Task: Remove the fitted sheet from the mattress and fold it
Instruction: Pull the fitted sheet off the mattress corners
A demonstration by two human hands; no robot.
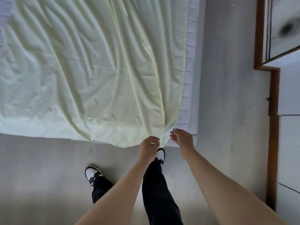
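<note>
A pale yellow-green fitted sheet (90,70) lies wrinkled and loose over the white mattress (190,88), whose right edge and near corner are bare. My left hand (148,146) pinches the sheet's gathered near edge at the mattress's front right corner, and folds fan out from that grip. Just to its right, my right hand (182,138) hovers over the bare mattress corner with relaxed fingers, holding nothing.
The grey floor (227,95) runs along the right side and front of the bed. My legs in black trousers and black-and-white shoes (93,173) stand on it at the bed's foot. A wood-framed wall and doorway (273,111) stand at the far right.
</note>
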